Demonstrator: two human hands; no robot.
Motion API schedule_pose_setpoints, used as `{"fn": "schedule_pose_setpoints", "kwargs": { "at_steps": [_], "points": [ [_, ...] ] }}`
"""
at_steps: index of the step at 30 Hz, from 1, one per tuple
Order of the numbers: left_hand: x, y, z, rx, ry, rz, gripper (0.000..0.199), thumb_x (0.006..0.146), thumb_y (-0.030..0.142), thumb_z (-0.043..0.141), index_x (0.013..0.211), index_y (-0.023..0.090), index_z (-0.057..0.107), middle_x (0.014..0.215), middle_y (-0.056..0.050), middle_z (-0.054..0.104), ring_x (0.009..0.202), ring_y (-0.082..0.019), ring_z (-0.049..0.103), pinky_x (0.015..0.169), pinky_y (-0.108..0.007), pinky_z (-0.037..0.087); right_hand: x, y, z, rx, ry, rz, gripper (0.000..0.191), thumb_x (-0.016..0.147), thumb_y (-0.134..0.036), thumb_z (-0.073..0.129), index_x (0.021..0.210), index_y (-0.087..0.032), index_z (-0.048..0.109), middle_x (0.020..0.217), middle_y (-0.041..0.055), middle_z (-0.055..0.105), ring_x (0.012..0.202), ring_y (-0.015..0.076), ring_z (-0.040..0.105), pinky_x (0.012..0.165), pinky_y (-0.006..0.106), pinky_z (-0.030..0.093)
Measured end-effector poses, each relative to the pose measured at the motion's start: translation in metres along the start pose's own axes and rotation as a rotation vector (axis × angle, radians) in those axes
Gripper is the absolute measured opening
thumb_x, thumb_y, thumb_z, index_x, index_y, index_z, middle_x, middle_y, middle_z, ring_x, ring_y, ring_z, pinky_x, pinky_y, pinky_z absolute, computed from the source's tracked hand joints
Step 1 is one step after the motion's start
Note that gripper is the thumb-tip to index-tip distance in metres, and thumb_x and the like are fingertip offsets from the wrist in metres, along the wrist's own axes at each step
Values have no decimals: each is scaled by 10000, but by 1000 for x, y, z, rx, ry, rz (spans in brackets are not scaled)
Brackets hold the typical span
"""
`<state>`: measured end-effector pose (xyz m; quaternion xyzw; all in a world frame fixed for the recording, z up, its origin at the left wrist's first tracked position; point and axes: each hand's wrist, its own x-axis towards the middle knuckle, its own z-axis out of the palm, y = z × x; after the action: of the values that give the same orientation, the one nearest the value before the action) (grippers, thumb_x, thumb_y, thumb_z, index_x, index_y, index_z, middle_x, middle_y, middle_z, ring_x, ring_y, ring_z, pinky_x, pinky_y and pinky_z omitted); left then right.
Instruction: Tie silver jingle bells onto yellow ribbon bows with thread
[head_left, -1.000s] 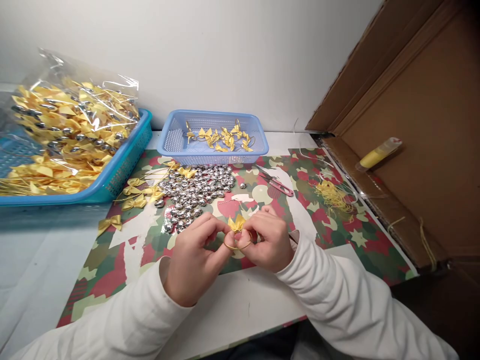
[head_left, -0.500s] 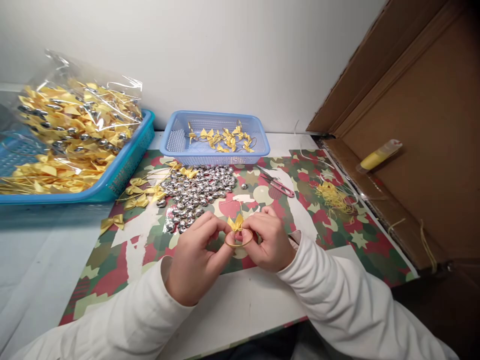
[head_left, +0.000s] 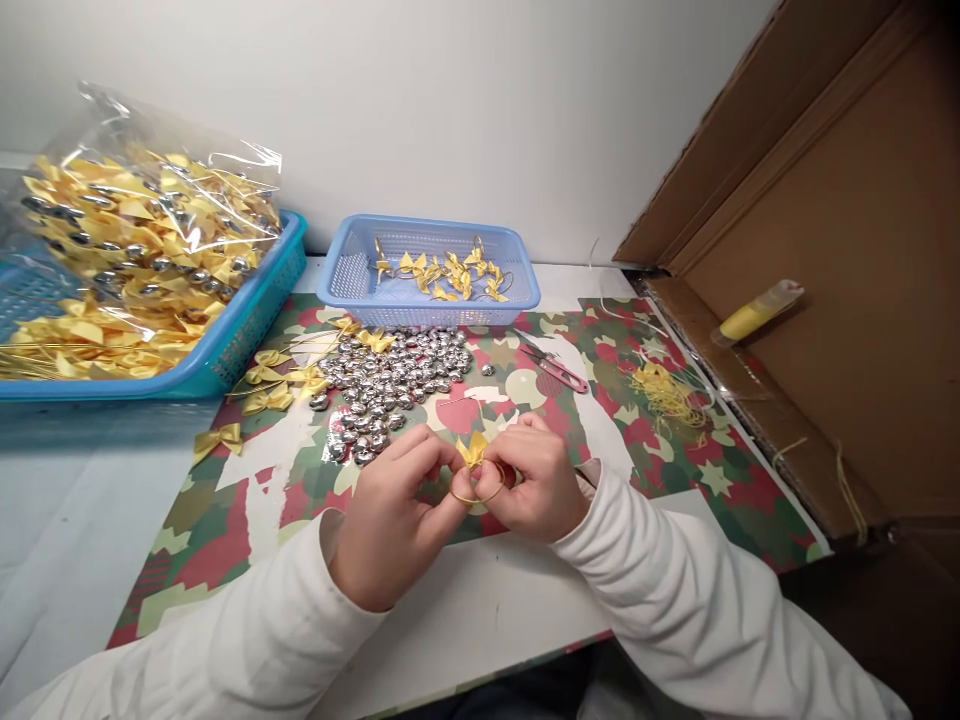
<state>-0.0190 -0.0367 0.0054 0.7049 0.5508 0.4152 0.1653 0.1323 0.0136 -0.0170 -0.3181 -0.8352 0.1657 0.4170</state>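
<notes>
Between my two hands is a yellow ribbon bow [head_left: 472, 448] with a thin gold elastic loop [head_left: 480, 501] hanging toward me. My left hand [head_left: 405, 510] pinches the bow and loop from the left, thumb against fingertips. From the right, my right hand [head_left: 534, 478] pinches the same bow and cord. The fingertips nearly meet and hide the bow's middle. Just beyond my left hand lies a spread of shiny silver bells [head_left: 397, 375]. Several loose yellow bows [head_left: 281, 385] with gold cords lie left of the bells.
A blue basket [head_left: 429, 316] with finished-looking bows stands at the back. At left, a larger blue basket [head_left: 225, 350] holds bows and a clear bag [head_left: 161, 215]. Pink-handled snips [head_left: 561, 372] and yellow thread scraps [head_left: 667, 392] lie right. A yellow tube [head_left: 761, 312] sits by cardboard [head_left: 832, 200].
The gold loop has tilted and hangs slightly lower under my fingers. Both hands stay nearly in place on the bow. The view has shifted slightly.
</notes>
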Motion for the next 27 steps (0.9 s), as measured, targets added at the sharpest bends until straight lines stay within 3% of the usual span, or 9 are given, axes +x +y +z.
{"fn": "schedule_pose_setpoints", "kwargs": {
  "at_steps": [10, 27],
  "points": [
    [0, -1, -2, 51, 59, -24, 200, 831, 135, 536, 634, 172, 533, 583, 31, 439, 543, -105, 405, 518, -222, 338, 0, 0, -2, 15, 117, -13, 258, 759, -145, 495, 529, -197, 390, 433, -70, 368, 430, 75, 305, 539, 269, 297],
    [1, 0, -4, -21, 29, -46, 190, 824, 160, 584, 635, 171, 570, 587, 32, 448, 545, -102, 404, 513, -224, 337, 2, -1, -4, 78, -23, 8, 215, 779, -235, 463, 570, -193, 432, 465, -58, 412, 461, 86, 347, 581, 287, 295]
  ]
}}
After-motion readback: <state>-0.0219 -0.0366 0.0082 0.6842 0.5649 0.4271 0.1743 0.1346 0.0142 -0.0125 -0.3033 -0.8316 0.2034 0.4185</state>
